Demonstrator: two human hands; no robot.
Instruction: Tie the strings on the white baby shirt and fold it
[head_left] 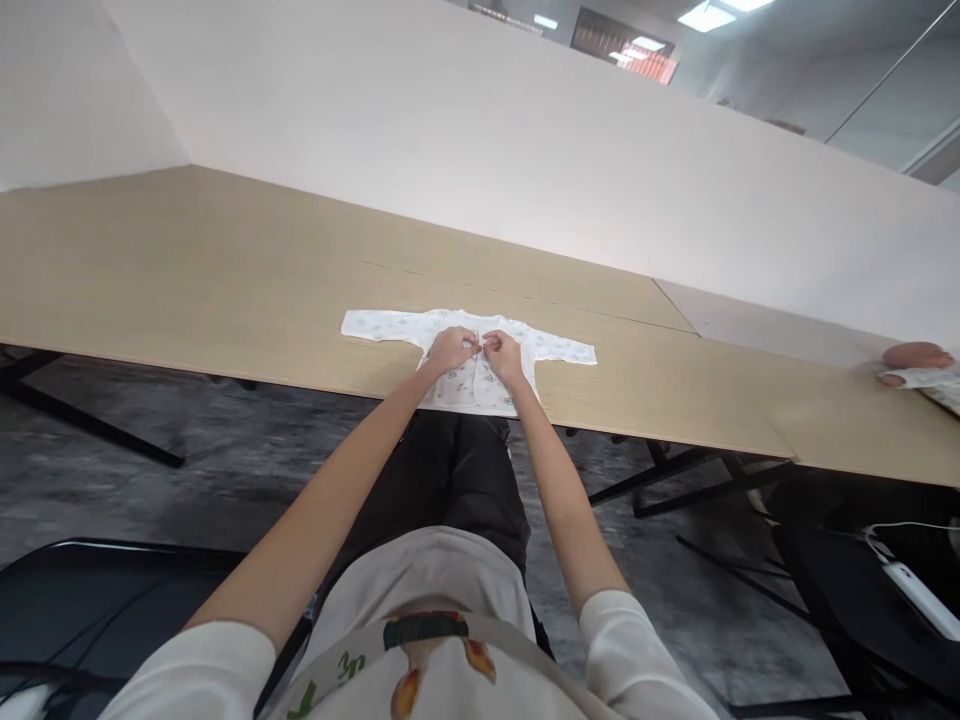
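A small white garment [465, 392] with a fine print lies spread on the wooden table, both sleeves stretched out sideways and its lower hem near the table's front edge. My left hand [452, 350] rests over the left side of the chest, fingertips pinched at the front opening. Close beside it on the right, my right hand [502, 355] pinches the opposite edge of the opening. The fingertips of both hands nearly meet at the garment's middle, and any small fastener between them is too tiny to make out.
The long wooden table [225, 270] runs across, with a white partition [450, 130] behind it. Black chairs [112, 600] stand at lower left and lower right, one holding a white power strip [921, 598]. A doll-like object [919, 356] lies at the far right.
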